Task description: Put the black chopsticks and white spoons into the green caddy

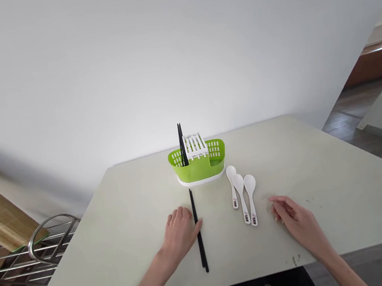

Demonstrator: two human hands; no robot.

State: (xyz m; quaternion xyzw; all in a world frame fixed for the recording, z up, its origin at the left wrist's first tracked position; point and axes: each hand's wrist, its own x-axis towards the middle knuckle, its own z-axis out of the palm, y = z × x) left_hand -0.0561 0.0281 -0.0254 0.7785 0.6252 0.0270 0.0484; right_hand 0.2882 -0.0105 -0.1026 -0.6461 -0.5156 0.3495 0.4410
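Note:
A green cutlery holder with a white slotted insert stands at the table's middle back, and black chopsticks stand upright in its left side. A pair of black chopsticks lies flat on the table in front of it. My left hand rests on the table, fingers spread, its fingertips touching the lying chopsticks. Three white spoons lie side by side to the right. My right hand rests just right of the spoons with fingers loosely curled, holding nothing.
The pale table stands against a white wall. A metal wire rack and a bamboo mat sit on the floor at the left. Another table edge and wooden floor show at the right.

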